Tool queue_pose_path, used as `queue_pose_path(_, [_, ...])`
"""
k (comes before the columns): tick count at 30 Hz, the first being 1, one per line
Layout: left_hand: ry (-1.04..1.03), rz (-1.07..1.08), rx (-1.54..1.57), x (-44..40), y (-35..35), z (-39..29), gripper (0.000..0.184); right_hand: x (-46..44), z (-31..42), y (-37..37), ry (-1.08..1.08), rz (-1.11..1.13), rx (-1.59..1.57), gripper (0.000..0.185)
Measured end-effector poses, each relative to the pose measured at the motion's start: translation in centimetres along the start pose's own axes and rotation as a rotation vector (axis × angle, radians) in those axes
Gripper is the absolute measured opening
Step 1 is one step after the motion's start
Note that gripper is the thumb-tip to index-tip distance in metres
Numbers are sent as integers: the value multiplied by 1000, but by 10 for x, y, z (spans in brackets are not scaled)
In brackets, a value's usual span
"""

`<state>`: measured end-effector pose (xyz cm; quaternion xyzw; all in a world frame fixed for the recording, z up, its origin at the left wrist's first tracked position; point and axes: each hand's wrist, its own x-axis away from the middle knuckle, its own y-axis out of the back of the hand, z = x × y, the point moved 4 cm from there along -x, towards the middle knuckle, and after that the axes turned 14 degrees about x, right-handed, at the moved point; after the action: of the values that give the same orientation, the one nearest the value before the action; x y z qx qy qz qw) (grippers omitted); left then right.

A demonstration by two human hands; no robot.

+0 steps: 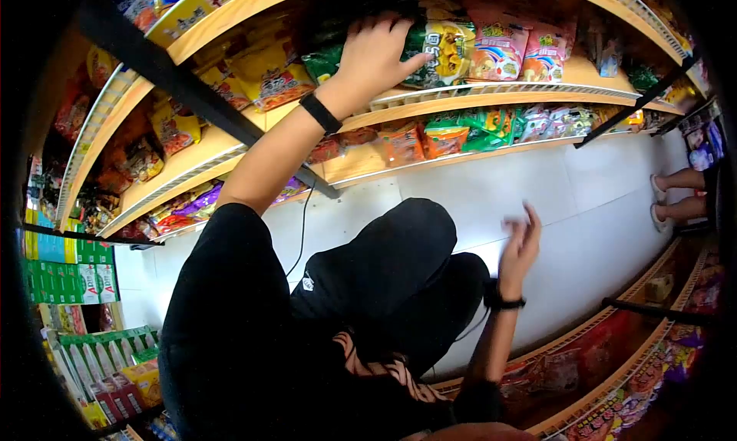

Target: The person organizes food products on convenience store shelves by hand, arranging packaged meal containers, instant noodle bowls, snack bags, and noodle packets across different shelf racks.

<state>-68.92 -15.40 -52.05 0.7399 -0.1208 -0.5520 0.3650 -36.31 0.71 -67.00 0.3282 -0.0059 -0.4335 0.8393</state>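
1. Here, green packets (pixel 322 63) sit at the top centre of the frame, on a wooden shelf (pixel 583 72).
2. The left grip (pixel 378 51) lies over them, fingers spread.
3. Yellow packets (pixel 269 71) lie to their left, pink packets (pixel 497 51) farther right.
4. Right of centre, the blurred right grip (pixel 520 245) hangs above the floor (pixel 572 184), fingers loosely apart.

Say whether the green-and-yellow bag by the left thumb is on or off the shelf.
On the shelf: the bag sits behind the edge, between the left hand and pink bags.
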Motion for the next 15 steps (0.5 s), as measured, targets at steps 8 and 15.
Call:
queue_pose_path(8, [-20,29,223,18,1,-31,45,-170,211,-77,1080,-5,464,56])
queue_pose_path(15, [72,26,159,50,-9,9,61,-202,190,-103,896,195,453,52])
